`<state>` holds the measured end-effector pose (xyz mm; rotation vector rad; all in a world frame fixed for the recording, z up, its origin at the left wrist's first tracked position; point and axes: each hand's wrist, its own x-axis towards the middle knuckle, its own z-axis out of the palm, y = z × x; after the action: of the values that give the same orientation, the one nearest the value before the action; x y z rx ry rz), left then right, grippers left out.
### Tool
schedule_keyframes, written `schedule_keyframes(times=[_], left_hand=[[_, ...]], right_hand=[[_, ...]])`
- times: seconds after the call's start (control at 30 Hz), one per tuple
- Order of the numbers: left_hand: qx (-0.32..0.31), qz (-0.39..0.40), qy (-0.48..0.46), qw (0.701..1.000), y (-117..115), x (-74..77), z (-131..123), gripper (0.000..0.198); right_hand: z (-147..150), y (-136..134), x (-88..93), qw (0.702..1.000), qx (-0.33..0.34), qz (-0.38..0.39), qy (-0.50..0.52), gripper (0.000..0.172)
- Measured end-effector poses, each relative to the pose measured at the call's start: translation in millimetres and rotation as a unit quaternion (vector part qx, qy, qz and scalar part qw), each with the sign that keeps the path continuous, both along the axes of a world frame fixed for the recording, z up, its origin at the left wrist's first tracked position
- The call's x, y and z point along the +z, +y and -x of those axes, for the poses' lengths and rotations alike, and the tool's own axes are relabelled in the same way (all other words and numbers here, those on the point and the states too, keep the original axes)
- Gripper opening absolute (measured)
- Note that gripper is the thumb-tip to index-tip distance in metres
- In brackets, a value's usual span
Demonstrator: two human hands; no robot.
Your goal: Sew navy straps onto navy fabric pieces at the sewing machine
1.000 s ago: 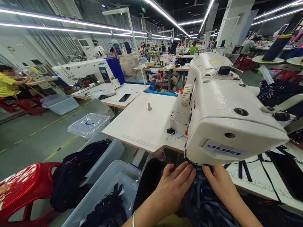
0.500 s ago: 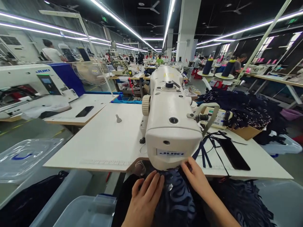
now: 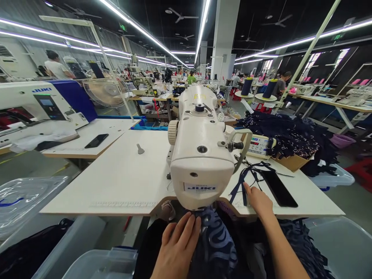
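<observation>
Navy, narrow cloth strips (image 3: 240, 181) lie at the right hand's (image 3: 259, 199) fingertips on the pale, flat counter (image 3: 316, 201).

Just left of and beyond those fingers, the strips run lengthwise away from the person, leaning right into a loose tangle; the fingers look narrowly set, but I cannot tell whether they pinch one. The left hand (image 3: 180, 242) is well apart from the strips, its fingers close together on dark navy, swirl-marked cloth (image 3: 217, 240) below the white, rounded sewing-machine head (image 3: 202, 168); any grip there is hidden. A black, rectangular phone (image 3: 279, 188) lies right of the strips.
</observation>
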<state>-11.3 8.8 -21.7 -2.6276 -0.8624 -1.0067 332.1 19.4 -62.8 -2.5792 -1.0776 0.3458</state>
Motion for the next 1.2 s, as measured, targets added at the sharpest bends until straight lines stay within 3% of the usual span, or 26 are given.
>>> schedule_keyframes(times=[0.1,0.2,0.27,0.37,0.43,0.53,0.63,0.7,0.8,0.87,0.93,1.07,1.2], left_hand=[[0.016,0.005,0.036,0.999,-1.2,-1.1,1.2,0.051],[0.022,-0.032,0.032,0.999,2.4,-8.3,3.4,0.053],[-0.005,-0.058,0.018,0.998,6.2,-10.4,4.9,0.049],[-0.058,-0.062,0.058,0.995,8.6,-3.3,6.9,0.042],[-0.065,-0.044,0.111,0.991,6.6,5.6,8.3,0.046],[-0.058,-0.020,0.175,0.983,0.5,15.9,10.7,0.068],[-0.051,-0.004,0.179,0.983,-4.1,20.1,11.6,0.090],[-0.049,0.023,0.156,0.986,-5.7,22.5,9.1,0.097],[-0.011,0.050,0.114,0.992,-7.3,26.1,-0.7,0.086],[0.040,0.048,0.108,0.992,-8.2,25.8,-8.8,0.067],[0.064,0.038,0.108,0.991,-8.7,22.8,-14.7,0.047],[0.016,0.027,0.084,0.996,-9.8,17.5,-14.8,0.023],[-0.071,0.058,0.062,0.994,-10.5,21.8,-7.2,0.030]], right_hand=[[-0.7,10.3,1.0,0.999,-0.016,0.026,0.012,0.040],[-13.1,14.8,13.9,0.999,0.003,-0.003,0.047,0.029],[-28.0,18.1,32.0,0.996,0.019,-0.050,0.073,0.027],[-52.6,28.1,74.4,0.980,0.034,-0.159,0.114,0.029],[-65.2,34.8,109.7,0.953,0.034,-0.266,0.137,0.034],[-71.4,33.6,159.8,0.876,0.025,-0.447,0.177,0.060],[-55.3,16.3,184.4,0.798,0.016,-0.553,0.237,0.051],[-30.7,1.7,179.1,0.773,0.034,-0.557,0.301,0.036],[18.5,-17.2,146.1,0.746,0.076,-0.509,0.422,0.029],[50.0,-27.0,118.6,0.664,0.062,-0.451,0.593,0.033],[74.3,-34.7,94.6,0.630,0.031,-0.374,0.679,0.034],[100.3,-40.3,65.8,0.612,0.041,-0.283,0.737,0.026],[114.4,-31.2,50.7,0.594,0.111,-0.282,0.745,0.020]])
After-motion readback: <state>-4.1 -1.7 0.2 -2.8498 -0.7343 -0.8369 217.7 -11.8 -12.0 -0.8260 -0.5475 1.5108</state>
